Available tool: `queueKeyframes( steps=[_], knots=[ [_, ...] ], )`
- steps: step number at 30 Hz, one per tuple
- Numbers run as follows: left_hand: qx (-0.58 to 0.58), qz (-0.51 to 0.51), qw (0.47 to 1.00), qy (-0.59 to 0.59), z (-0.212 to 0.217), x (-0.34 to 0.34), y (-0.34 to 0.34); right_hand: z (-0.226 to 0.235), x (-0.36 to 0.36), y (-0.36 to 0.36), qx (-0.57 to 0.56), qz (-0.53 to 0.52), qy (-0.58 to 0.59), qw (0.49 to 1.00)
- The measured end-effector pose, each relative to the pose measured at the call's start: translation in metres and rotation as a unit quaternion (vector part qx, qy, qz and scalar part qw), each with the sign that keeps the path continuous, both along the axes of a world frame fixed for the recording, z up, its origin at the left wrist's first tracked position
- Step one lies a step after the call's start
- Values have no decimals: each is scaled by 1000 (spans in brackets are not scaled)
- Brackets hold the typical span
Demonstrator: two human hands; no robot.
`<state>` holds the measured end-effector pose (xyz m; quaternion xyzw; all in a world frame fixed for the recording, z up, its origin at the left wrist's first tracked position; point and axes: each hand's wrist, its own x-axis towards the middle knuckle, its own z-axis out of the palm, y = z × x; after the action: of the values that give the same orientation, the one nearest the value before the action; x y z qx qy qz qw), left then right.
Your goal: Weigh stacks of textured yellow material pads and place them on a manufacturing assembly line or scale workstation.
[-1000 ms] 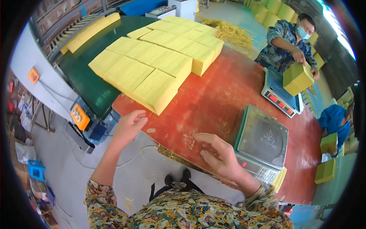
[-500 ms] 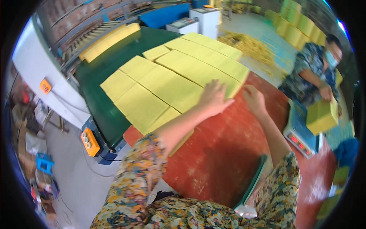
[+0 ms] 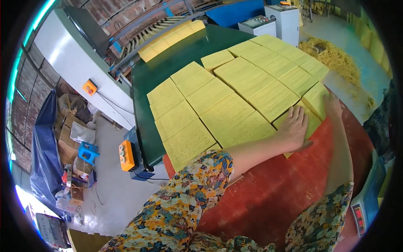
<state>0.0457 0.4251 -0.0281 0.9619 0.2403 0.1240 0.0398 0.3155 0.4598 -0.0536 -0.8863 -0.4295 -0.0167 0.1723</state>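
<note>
Blocks of yellow paper (image 3: 239, 103) lie side by side in rows across a green belt (image 3: 145, 145) and onto the red tabletop (image 3: 273, 180). My left hand (image 3: 294, 130) rests palm down on a block at the near right corner of the rows, its fingers stretched out. Close by on the right, my right hand (image 3: 333, 107) has its fingers bent against the outer end of an end block (image 3: 315, 98). That block stands slightly askew from its neighbours, with a dark gap beside it. The right fingertips are partly hidden against the paper.
More yellow blocks (image 3: 172, 38) line rollers at the back. An orange button box (image 3: 126, 155) sits at the belt's near left corner. To the right is a scale (image 3: 367, 201) with a red display; a person's dark clothing (image 3: 380, 119) shows behind it. Yellow scraps (image 3: 336, 63) cover the floor.
The view has turned, so the scene lies further right and the person there is mostly out of sight. My right hand has come against the end block; my left stays on the paper.
</note>
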Motion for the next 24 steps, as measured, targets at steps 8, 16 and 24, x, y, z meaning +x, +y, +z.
queueKeyframes(
  steps=[8,16,24],
  knots=[
    [-22,2,999,23,-6,-4,8,-14,33,-10,11,31,85,996],
    [-129,40,991,-12,29,10,16,9,64,11,53,3,33,998],
    [-30,57,998,-27,3,16,2,17,0,2,-2,-1,34,999]
  ],
)
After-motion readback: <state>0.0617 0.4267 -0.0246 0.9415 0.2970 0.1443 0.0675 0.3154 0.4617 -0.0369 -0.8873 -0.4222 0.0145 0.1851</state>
